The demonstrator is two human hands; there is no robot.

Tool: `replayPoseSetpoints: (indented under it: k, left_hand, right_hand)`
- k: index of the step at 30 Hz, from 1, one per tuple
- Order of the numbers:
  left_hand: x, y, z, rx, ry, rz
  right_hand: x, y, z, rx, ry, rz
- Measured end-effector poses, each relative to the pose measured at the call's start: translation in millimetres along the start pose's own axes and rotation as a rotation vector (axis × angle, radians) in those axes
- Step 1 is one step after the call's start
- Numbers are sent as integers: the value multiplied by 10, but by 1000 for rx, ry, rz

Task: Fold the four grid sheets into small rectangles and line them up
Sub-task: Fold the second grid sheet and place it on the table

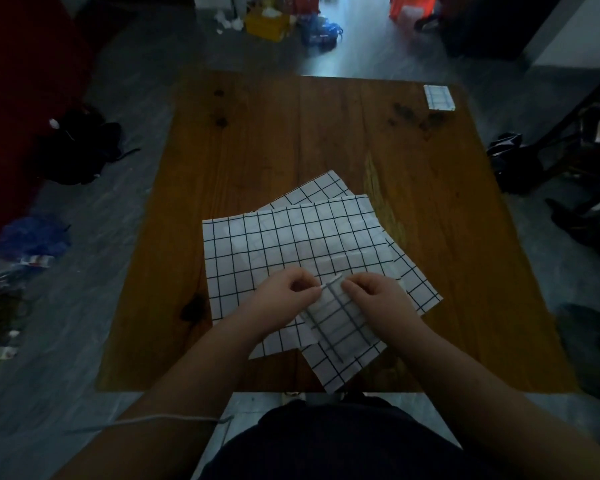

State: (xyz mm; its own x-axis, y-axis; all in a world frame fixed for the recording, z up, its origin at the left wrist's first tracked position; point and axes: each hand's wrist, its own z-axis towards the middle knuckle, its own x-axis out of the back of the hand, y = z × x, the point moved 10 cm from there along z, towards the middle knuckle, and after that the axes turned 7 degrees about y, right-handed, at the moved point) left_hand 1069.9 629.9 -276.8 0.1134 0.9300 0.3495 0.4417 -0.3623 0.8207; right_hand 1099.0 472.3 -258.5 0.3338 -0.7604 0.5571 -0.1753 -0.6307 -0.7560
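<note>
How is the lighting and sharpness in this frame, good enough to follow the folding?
Head view: dim overall with dark corners; white grid sheets and both hands, left hand, right hand, read clearly; far floor clutter is soft; table edges bow from the wide lens.

folded sheet: small rectangle, far right bench corner | part-folded sheet: near edge, tilted | flat sheets: two overlapping, centre

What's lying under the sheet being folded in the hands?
Under the folded sheet lie flat grid sheets overlapping on the wooden table. How many are stacked there is hidden.
</note>
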Motion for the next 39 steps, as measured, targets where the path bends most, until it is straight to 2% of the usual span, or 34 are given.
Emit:
replayPoseSetpoints:
  k: [3, 8, 17, 22, 26, 29, 31, 35, 39]
  left_hand:
    - [-46, 164, 22, -89, -30, 59]
    - [-20, 376, 25, -192, 137, 11]
    - [222, 177, 28, 45, 283, -385]
    - [251, 180, -13, 15, 273, -368]
    - [95, 280, -62, -58, 197, -260]
    - [-66, 374, -119, -100, 165, -186]
    - [-104, 405, -149, -83, 167, -240]
    - [49, 363, -242, 8, 260, -428]
    - [165, 273, -429, 81, 411, -483]
  right_hand:
    - [-30, -68, -21, 44, -4, -34]
    - [15, -148, -19, 123, 48, -108]
    - [83, 2, -86, 107, -5, -128]
    - [125, 90, -102, 63, -82, -33]
    - [107, 8, -110, 74, -130, -37]
    - [106, -151, -109, 105, -96, -25]
    - [143, -202, -114, 124, -55, -9]
    - [221, -115, -198, 119, -65, -16]
    - [349, 15, -357, 126, -138, -20]
